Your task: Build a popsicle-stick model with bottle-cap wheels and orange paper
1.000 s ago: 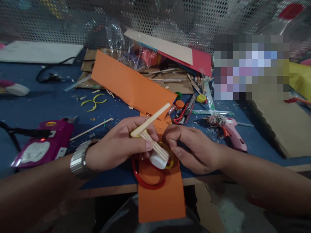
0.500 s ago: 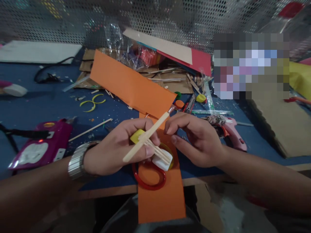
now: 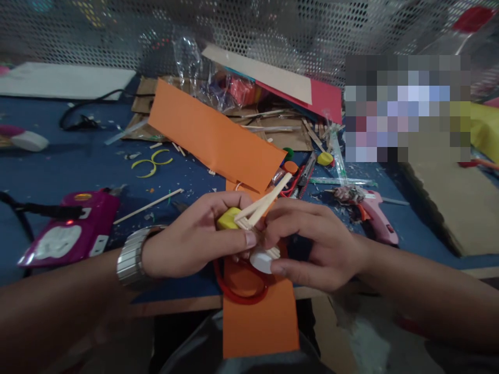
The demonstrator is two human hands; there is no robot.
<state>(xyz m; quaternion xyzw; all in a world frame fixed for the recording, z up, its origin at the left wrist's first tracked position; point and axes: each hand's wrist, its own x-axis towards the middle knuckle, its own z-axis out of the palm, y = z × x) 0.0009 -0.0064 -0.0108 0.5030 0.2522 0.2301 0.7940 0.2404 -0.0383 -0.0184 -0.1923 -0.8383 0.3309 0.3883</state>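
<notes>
At frame centre, both hands are clamping together: left hand (image 3: 195, 241) gripping a yellow cap with wooden sticks (image 3: 249, 215), right hand (image 3: 307, 244) pinching a white round cap (image 3: 260, 261) above a red plastic ring (image 3: 237, 291) and orange paper strip (image 3: 259, 317).

Bare blue table (image 3: 97, 171) lies open left of the 2 hands, between the magenta device (image 3: 70, 228) and the yellow rings (image 3: 150, 163). Ahead, the orange paper sheet (image 3: 214, 137) and cardboard pile (image 3: 280, 130) block passage. Rightward, the pink glue gun (image 3: 374, 215) and red cutter (image 3: 298, 182) crowd close.
</notes>
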